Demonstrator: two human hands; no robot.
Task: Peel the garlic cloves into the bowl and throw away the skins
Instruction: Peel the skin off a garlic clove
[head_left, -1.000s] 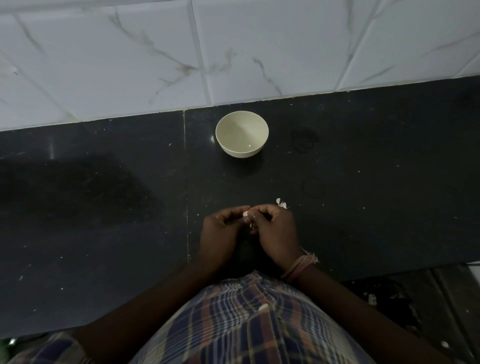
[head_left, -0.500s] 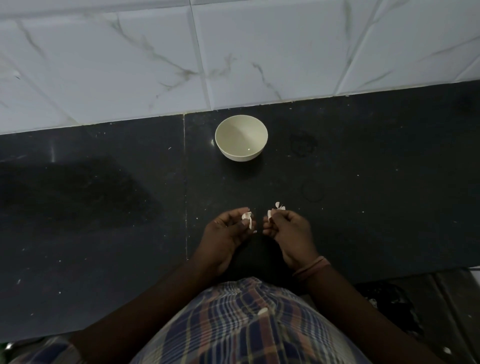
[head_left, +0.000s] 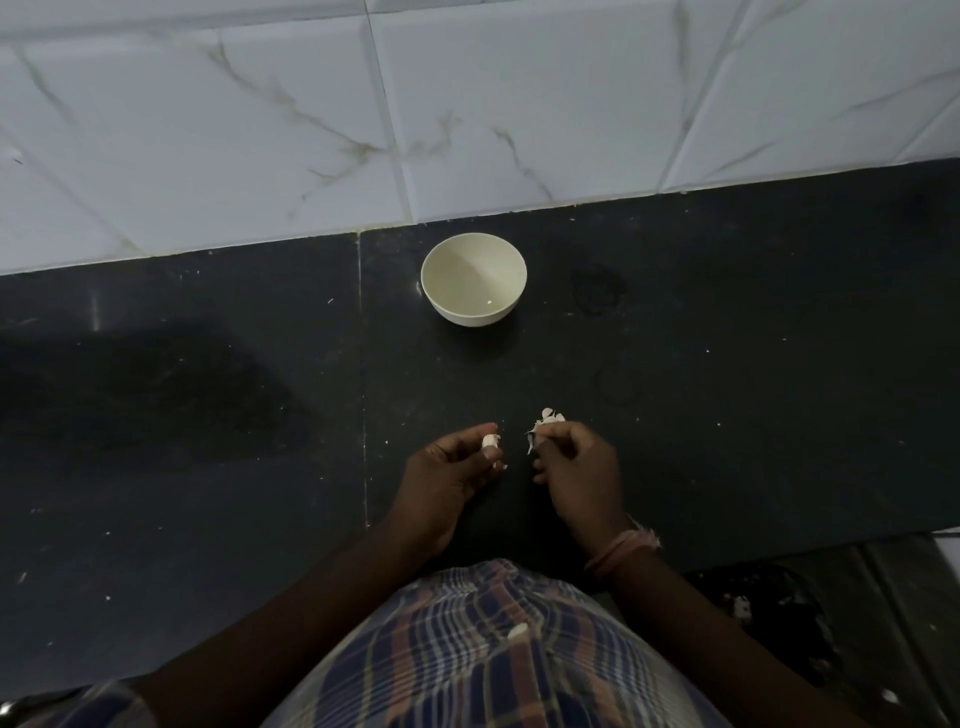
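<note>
1. Peeling is judged to be the step in hand: a pale clove (head_left: 490, 441) is pinched at the fingertips of the left hand (head_left: 451, 480), and a strip of skin (head_left: 532, 440) is pinched by the curled fingers of the right hand (head_left: 581, 470).
2. Both hands are held low over the counter (head_left: 182, 467), near its front edge, slightly apart and not touching.
3. Whether the clove is fully bare cannot be told; it is small and partly hidden by the fingers.
4. Loose skins (head_left: 551, 415) are seen on the counter just beyond the right hand.
5. The bowl (head_left: 474, 279) stands upright farther back, near the tiled wall (head_left: 260, 130), well apart from the hands; nothing can be made out in it but a bright speck.
6. The next move is judged to call for any last skin to be stripped, then for the clove to be carried forward and dropped into the bowl.
7. The skin held and the loose skins would then have to be gathered and thrown away; no bin is clearly seen.
8. Nothing stands between the hands and the bowl.
9. A pale flake (head_left: 518, 631) lies on the checked shirt (head_left: 467, 675) and could be missed.
</note>
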